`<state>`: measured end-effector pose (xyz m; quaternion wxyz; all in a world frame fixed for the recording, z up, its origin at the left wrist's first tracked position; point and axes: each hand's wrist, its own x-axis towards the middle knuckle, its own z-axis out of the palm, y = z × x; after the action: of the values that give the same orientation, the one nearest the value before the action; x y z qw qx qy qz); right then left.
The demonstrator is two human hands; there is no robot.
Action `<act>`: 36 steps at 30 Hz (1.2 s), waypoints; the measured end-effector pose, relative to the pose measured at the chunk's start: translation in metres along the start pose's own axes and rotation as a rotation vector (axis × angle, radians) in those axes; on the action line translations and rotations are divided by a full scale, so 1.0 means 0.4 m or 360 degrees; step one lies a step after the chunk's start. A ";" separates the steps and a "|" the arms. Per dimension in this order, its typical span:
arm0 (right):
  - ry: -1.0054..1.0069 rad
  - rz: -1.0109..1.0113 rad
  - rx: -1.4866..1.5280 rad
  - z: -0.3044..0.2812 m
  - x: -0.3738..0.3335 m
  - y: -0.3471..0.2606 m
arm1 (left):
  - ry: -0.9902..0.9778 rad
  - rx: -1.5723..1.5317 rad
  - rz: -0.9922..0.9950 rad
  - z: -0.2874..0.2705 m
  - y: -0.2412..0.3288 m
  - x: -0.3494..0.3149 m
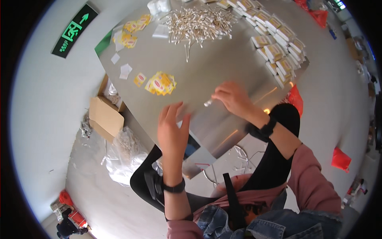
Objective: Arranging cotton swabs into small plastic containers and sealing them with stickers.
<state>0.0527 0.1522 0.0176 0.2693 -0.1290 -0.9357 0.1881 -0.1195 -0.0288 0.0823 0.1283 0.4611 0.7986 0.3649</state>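
Note:
My right hand [235,100], slightly blurred, is closed on a small bunch of cotton swabs [208,103], whose white tips stick out to the left. The palm hides the rest of the bunch. Over the near left part of the grey table [139,104], my left hand [172,131] is open, its fingers apart and nothing in them. A stack of yellow and white printed cards [161,83] lies just beyond it, with a single card [139,79] to the left. At the far side rises a large heap of loose cotton swabs [201,24]; a few swabs [187,51] poke out toward me.
Rows of small white and yellow packs [274,53] are stacked along the right edge. White paper squares [125,71] and more yellow cards [137,24] lie at the left. Below the table's left edge are an open cardboard box [105,119] and a clear plastic bag [125,157].

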 end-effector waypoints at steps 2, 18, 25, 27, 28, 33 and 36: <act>0.0014 -0.0012 0.0028 -0.009 -0.016 0.004 | -0.0052 -0.0019 -0.0068 0.079 0.014 0.128; -0.0155 0.0038 0.0203 -0.050 0.001 0.086 | 0.0578 0.0083 -0.0248 0.386 0.039 0.520; -0.0076 0.0127 0.0233 -0.056 -0.028 0.103 | 0.0568 0.0196 -0.0136 0.379 0.062 0.314; -0.0039 0.0130 0.0276 -0.031 -0.030 0.081 | 0.0598 0.0178 -0.0102 0.353 0.042 0.227; -0.0077 0.0082 0.0230 -0.032 -0.033 0.087 | 0.0633 0.0125 -0.0052 0.351 0.033 0.188; -0.0095 -0.0068 0.0291 -0.004 -0.016 0.084 | 0.0641 0.0044 0.0053 0.358 0.038 0.057; -0.0220 -0.0293 0.0287 0.024 -0.019 0.127 | 0.0580 0.0057 0.0015 0.377 0.021 0.020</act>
<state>0.0607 0.1924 -0.0146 0.2307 -0.0045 -0.9392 0.2542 -0.0368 0.0506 -0.0166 -0.0285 0.3934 0.8129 0.4286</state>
